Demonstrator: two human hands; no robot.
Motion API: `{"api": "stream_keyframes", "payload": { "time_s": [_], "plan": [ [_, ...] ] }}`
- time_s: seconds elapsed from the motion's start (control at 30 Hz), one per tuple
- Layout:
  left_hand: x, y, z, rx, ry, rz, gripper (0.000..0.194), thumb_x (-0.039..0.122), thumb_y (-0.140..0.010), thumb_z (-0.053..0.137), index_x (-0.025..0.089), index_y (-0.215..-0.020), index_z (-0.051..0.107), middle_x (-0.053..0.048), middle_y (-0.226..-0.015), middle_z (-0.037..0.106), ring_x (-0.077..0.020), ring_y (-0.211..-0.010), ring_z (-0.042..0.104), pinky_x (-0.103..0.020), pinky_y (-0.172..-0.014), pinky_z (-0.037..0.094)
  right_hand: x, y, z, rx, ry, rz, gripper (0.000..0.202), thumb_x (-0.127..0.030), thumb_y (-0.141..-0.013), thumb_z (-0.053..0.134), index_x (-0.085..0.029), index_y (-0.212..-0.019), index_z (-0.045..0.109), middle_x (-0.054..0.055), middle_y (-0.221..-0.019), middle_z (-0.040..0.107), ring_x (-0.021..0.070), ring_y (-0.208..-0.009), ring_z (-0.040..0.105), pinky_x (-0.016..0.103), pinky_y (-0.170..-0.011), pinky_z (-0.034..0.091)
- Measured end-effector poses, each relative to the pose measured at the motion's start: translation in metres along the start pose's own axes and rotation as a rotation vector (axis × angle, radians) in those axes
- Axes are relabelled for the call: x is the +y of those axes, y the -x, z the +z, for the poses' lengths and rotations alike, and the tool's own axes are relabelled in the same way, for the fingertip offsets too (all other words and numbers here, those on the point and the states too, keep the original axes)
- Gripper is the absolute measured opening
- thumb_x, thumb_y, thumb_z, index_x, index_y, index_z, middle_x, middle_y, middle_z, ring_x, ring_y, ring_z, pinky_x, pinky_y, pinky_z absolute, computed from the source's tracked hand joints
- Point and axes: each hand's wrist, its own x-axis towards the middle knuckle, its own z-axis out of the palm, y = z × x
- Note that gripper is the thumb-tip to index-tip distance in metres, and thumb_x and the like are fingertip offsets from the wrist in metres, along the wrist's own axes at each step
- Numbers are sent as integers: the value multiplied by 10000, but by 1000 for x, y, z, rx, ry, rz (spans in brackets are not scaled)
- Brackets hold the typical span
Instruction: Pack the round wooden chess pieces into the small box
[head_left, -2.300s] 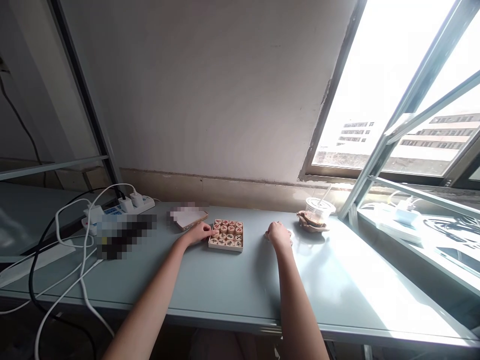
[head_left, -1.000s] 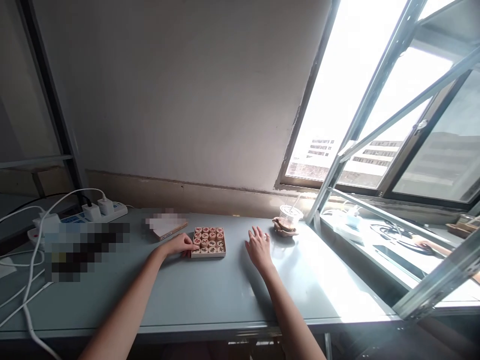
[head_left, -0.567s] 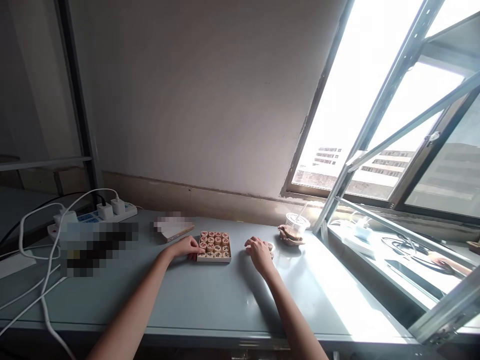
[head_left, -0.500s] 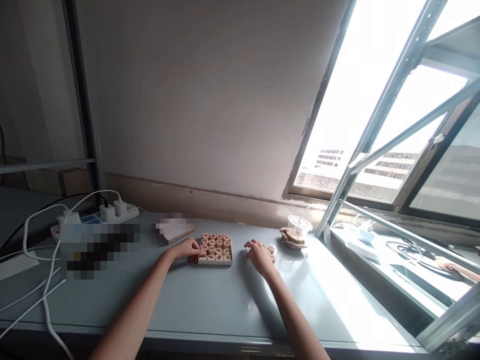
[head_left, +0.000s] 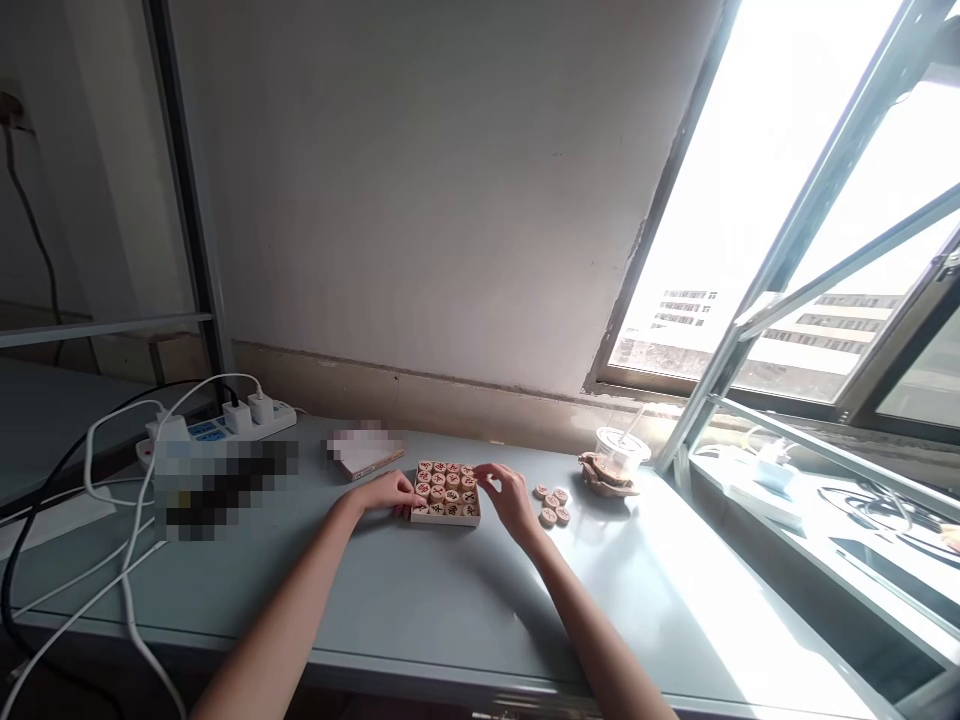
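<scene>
A shallow box [head_left: 447, 520] stands on the grey-blue table, filled with rows of round wooden Chinese chess pieces [head_left: 439, 492] that carry red and black characters. At its left front corner, my left hand [head_left: 392, 490] is closed with the fingertips on the box edge. My right hand [head_left: 511, 497] reaches to the far right edge of the box, thumb and fingers bent together over the rim. Whatever lies between those right fingertips is hidden. Several loose chess pieces [head_left: 556, 499] lie in a small group to the right of my right hand.
Behind the box to the left lies a small flat carton [head_left: 369, 456], partly blurred. A lidded plastic cup with a straw [head_left: 621, 450] stands in a brown holder [head_left: 604, 481] at the back right. White cables [head_left: 127, 580] and a power strip [head_left: 262, 425] occupy the left side.
My right hand has moved left from over the loose pieces to the box's right edge, uncovering those pieces. My left hand has stayed at the box corner. The view has shifted slightly.
</scene>
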Motion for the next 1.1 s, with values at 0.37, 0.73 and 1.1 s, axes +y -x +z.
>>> {"api": "stream_keyframes", "payload": {
  "time_s": [0.37, 0.73, 1.1],
  "plan": [
    [9, 1, 1, 30, -87, -15, 442, 542, -692, 583, 124, -560, 637, -30, -503, 574, -105, -471, 442, -231, -496, 309, -6, 8, 42, -129, -78, -131, 194, -147, -828, 442, -208, -855, 625, 16, -841, 651, 139, -779, 589, 259, -712, 438],
    [9, 0, 1, 36, -80, -40, 431, 541, -672, 597, 133, -536, 611, -28, -520, 583, -105, -479, 452, -227, -489, 314, -4, 13, 20, -111, 586, 32, 197, -421, -816, 552, -226, -803, 580, 21, -851, 590, 187, -846, 482, 334, -763, 280],
    [6, -1, 2, 41, -76, -41, 467, 579, -660, 585, 126, -558, 629, -38, -525, 590, -103, -475, 442, -232, -497, 314, -8, 13, 16, -136, 532, -43, 192, -397, -862, 492, -261, -854, 627, 26, -924, 602, 179, -880, 473, 331, -788, 268]
  ]
}}
